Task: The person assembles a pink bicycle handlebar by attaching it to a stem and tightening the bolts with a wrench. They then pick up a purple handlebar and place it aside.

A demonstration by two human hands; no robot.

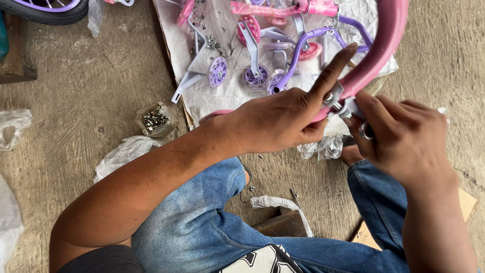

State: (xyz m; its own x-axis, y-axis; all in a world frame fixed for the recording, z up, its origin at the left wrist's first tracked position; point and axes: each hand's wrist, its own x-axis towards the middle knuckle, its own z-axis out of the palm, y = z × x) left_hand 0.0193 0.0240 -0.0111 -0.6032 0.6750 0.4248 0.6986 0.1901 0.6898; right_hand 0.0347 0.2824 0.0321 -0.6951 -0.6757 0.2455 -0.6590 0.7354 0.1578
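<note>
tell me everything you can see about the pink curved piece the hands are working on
The pink curved piece is a glossy, arched strip, like a small bicycle mudguard, plastic or painted metal by its look. It runs from the top right corner down toward the middle of the view. A silvery metal bracket sits at its lower part. The left hand closes round that end, forefinger stretched along its edge; the right hand pinches the metal fitting. It is held up above the concrete floor.

Single head view, looking steeply down, close
</note>
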